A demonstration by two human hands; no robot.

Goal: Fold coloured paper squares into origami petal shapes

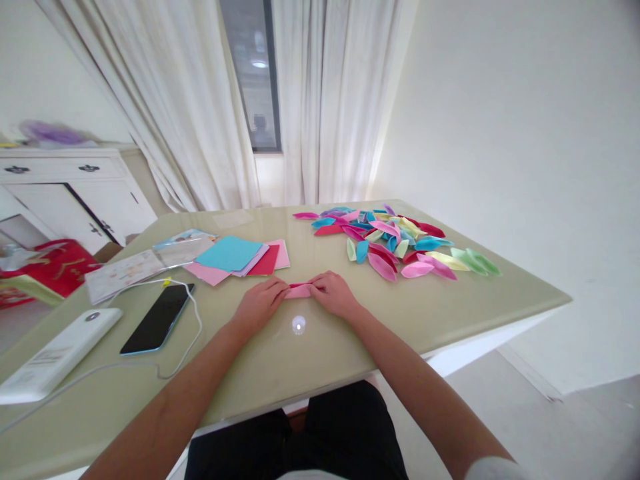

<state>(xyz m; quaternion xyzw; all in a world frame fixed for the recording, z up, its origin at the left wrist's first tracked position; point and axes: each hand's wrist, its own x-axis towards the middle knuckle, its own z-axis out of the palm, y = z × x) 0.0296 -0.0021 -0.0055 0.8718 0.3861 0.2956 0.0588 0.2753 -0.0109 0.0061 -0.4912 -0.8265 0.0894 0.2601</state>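
A small pink paper piece (299,291), partly folded, lies on the glossy beige table (450,307) in front of me. My left hand (260,303) presses its left end with fingers closed on it. My right hand (334,293) pinches its right end the same way. Both hands rest on the tabletop and cover most of the paper. A stack of coloured paper squares (235,257), blue on top with pink and red beneath, lies just beyond my left hand.
A heap of several folded paper petals (395,243) in pink, blue, yellow and green covers the far right of the table. A black phone (158,319) with a white cable, a white power bank (55,353) and printed sheets (130,267) lie at left. White cabinet and curtains stand behind.
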